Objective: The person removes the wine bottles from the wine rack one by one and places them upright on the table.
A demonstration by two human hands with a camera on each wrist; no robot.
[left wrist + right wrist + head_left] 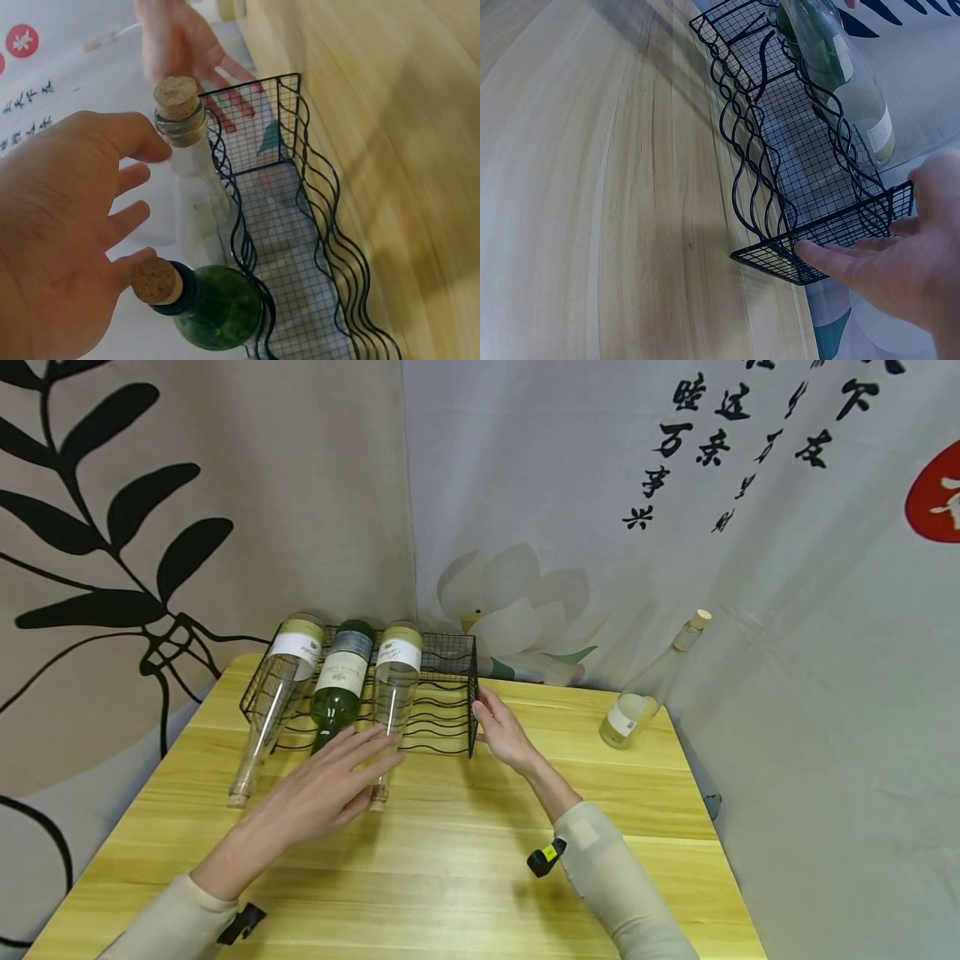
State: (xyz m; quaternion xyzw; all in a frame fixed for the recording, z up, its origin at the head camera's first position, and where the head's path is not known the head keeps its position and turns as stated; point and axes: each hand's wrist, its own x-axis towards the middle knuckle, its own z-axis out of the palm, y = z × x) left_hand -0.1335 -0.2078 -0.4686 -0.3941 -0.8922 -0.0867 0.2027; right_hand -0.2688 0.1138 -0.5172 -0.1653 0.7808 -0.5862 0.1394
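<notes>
A black wire bottle rack stands toward the back of the wooden table. Three corked bottles lie in it with necks forward: a clear bottle at the left, a green bottle beside it, and another clear bottle to the right. My left hand is over the necks of the green and right-hand clear bottles, fingers extended. Close by the left thumb is the clear bottle's cork; whether they touch, I cannot tell. My right hand rests straight fingers against the rack's right mesh end.
Another clear corked bottle stands upright near the table's back right corner. Printed cloth hangs behind the table. The rack's right part holds no bottle.
</notes>
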